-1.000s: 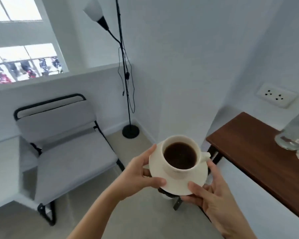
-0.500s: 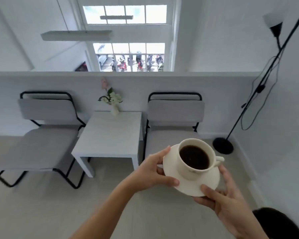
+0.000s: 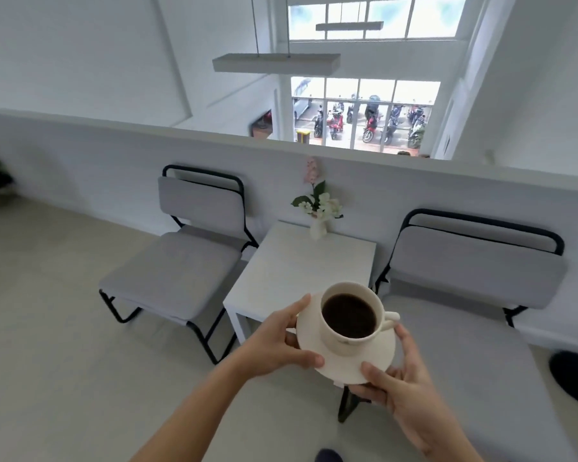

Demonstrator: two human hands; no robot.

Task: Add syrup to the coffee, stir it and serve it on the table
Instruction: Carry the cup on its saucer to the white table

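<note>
A cream cup (image 3: 351,320) full of dark coffee stands on a cream saucer (image 3: 374,358), its handle pointing right. I carry the saucer in the air with both hands. My left hand (image 3: 277,341) grips the saucer's left rim, thumb on top. My right hand (image 3: 401,385) holds the right and near rim from below, thumb on the edge. The cup hangs just in front of the near edge of a small white table (image 3: 301,268).
A small white vase of flowers (image 3: 318,211) stands at the table's far edge by a low white wall. Grey chairs with black frames sit left (image 3: 177,261) and right (image 3: 464,295) of the table. A black lamp base (image 3: 574,378) lies on the floor at far right.
My view has swung left from the wooden counter and lamp to face the white table, which is now closer. Both hands have kept their hold on the saucer.
</note>
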